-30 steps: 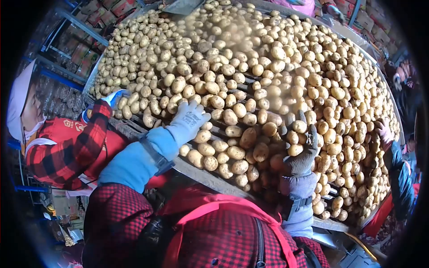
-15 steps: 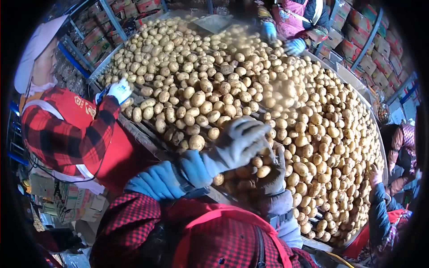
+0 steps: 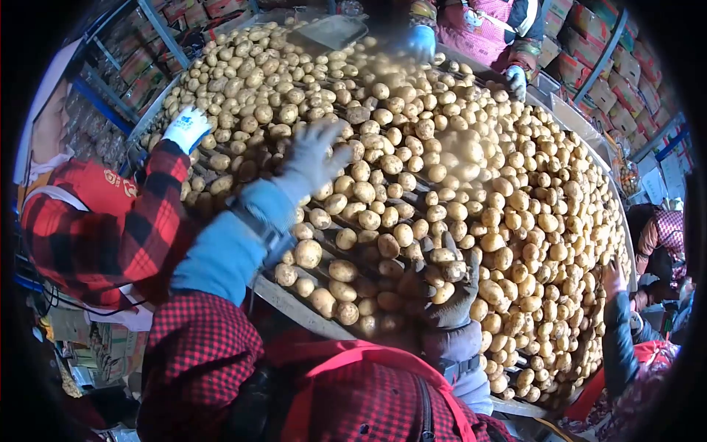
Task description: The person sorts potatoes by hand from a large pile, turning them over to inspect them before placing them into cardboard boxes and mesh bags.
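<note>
Many potatoes (image 3: 515, 221) lie over a wide sorting table with a metal rim (image 3: 298, 306). My left hand (image 3: 313, 158), in a grey glove and blurred, reaches over the potatoes left of centre with its fingers spread and nothing visible in it. Lower and nearer to me, my right hand (image 3: 453, 295) wears a dark, dirty glove. Its fingers point up and curl around a few potatoes (image 3: 444, 271) at the near part of the heap.
A co-worker in red plaid (image 3: 96, 228) stands at the left, a white-gloved hand (image 3: 188, 129) on the potatoes. Another person's blue-gloved hands (image 3: 422, 43) are at the far edge. More people stand at the right. Stacked boxes (image 3: 626, 88) and metal posts (image 3: 163, 33) are behind.
My left hand has moved away from my right hand, up and left across the potatoes. My right hand has turned upward around potatoes. The co-workers' hands at the left and far edge have shifted.
</note>
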The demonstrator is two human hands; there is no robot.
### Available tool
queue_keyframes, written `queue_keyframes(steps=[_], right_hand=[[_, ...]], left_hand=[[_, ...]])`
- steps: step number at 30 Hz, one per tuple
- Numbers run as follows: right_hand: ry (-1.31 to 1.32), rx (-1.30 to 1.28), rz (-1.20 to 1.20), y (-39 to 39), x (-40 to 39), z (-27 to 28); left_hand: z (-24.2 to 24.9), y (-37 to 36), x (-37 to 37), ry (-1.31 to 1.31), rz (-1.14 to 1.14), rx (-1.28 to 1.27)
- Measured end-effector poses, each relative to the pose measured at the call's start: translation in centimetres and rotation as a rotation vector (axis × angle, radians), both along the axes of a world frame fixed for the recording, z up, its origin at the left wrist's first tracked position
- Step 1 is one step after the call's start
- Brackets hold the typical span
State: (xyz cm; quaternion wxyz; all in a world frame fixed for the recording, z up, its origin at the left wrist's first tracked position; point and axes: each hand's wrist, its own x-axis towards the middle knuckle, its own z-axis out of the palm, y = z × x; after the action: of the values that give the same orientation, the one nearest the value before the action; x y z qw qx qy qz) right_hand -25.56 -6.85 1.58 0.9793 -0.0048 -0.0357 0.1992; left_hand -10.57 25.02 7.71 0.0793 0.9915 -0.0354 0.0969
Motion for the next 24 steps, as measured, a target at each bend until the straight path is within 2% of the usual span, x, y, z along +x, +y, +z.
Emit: queue_keyframes(steps=[1,2,3,4,6,7,8,10,11,12,14,16,18,19,20,22,24], right_hand=[[0.232,-0.148,-0.112,0.5,0.2,1.9],[0.466,-0.298,-0.228,0.9,0.5,3.6],[0.191,-0.282,-0.097,-0.9,0.6,0.6],[0.206,-0.289,-0.107,-1.1,0.9,0.5],[0.225,-0.131,-0.133,-1.1,1.3,0.2],[0.239,-0.183,-0.142,-1.1,1.4,-0.1],[0.343,-0.259,-0.182,-1.2,1.3,0.1],[0.36,-0.3,-0.206,-0.5,1.3,0.8],[0.332,-0.284,-0.137,-0.5,1.1,2.0],[0.473,-0.341,-0.203,0.2,1.4,2.9],[0.174,-0.125,-0.121,-0.9,1.2,-0.2],[0.199,-0.139,-0.134,-0.4,1.2,0.3],[0.379,-0.486,-0.355,0.8,1.2,2.3],[0.06,-0.184,-0.116,-1.2,1.0,-1.1],[0.052,-0.183,-0.111,-1.0,1.0,-0.5],[0.307,-0.373,-0.248,-0.5,0.8,0.7],[0.345,-0.395,-0.276,-1.2,1.0,-1.3]], left_hand=[[1.0,1.5,1.7,0.171,0.156,-0.088],[1.4,3.1,2.9,0.218,0.258,-0.1],[-0.1,5.9,4.6,0.24,0.255,-0.136],[-1.8,8.2,6.5,0.296,0.156,-0.106],[-5.3,10.8,8.1,0.126,0.096,-0.053],[-5.1,10.9,8.1,0.09,-0.024,-0.058],[-5.5,10.3,7.3,0.091,0.02,-0.228],[-5.8,8.8,5.4,0.085,0.046,-0.287],[-4.4,7.9,4.3,0.18,0.036,-0.294],[-3.1,7.0,3.5,0.287,0.067,-0.163],[-0.8,3.8,0.8,0.461,0.144,-0.188],[-0.1,0.3,-2.3,0.452,0.154,-0.012],[-2.7,-0.8,-4.6,0.342,0.017,-0.087],[-2.3,-2.0,-5.9,0.331,0.015,-0.012],[-1.9,-3.2,-7.2,0.32,0.013,0.063],[-1.9,-4.4,-9.5,0.224,-0.129,0.019],[-2.8,-6.3,-11.5,0.168,-0.196,0.054]])
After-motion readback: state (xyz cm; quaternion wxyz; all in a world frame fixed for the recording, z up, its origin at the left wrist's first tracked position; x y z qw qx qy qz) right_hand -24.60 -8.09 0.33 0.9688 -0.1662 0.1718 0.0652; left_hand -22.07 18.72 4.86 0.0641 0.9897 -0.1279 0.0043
